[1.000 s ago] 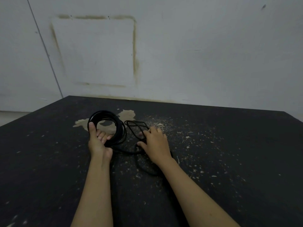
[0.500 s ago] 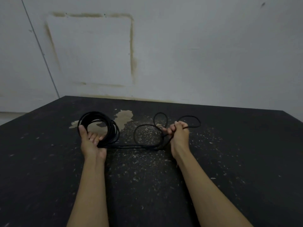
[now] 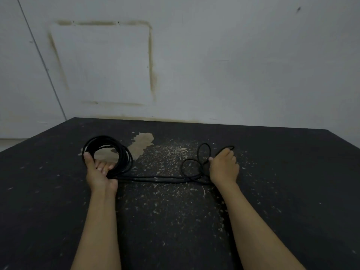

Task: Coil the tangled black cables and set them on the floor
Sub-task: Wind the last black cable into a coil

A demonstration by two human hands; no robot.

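A round coil of black cable (image 3: pixel 124 152) stands up from the dark floor, and my left hand (image 3: pixel 98 171) grips its lower edge, thumb on the outside and fingers curled through the ring. From the coil, two or three strands of loose cable (image 3: pixel 155 179) run right along the floor. They end in a few tangled loops (image 3: pixel 202 152). My right hand (image 3: pixel 224 167) holds those loops, with one loop sticking out past its knuckles to the right.
The dark floor mat (image 3: pixel 282 191) is speckled with pale chips, with a worn tan patch (image 3: pixel 142 145) just behind the coil. A white wall (image 3: pixel 214 65) with a stained square outline rises at the mat's far edge.
My right hand has pulled the loose loops out to the right, stretching the strands along the floor. The left hand and its coil have stayed about where they were.
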